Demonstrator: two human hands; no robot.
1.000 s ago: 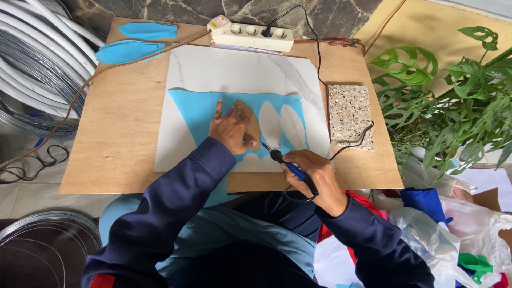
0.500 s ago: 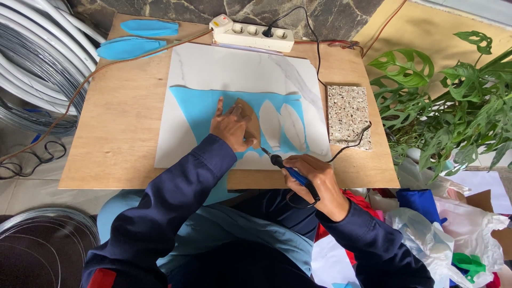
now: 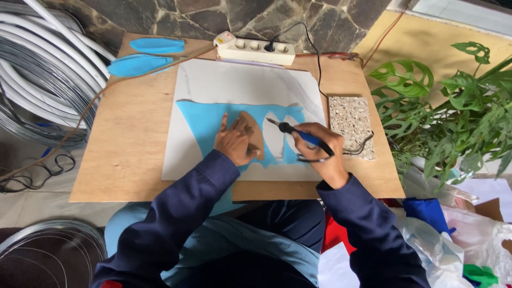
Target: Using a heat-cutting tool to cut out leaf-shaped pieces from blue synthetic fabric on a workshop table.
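At centre frame, the left hand pins a brown template flat on blue sheet while the right hand, grip closed around a corded hot-tip tool, should trace slowly along its edge.

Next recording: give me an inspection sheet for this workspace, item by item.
Surface: wooden board, under a white sheet.
Job's things: blue fabric on the sheet, leaf-shaped holes cut in it; brown template on the fabric.
Clutter: two blue cut pieces at the far left; speckled stone tile.
Grippers: left hand presses the template; right hand holds a corded pen tool.
Cables: power strip, one plug in; brown cord across the board.
Surroundings: wire coils, stone wall, plant, plastic bags.
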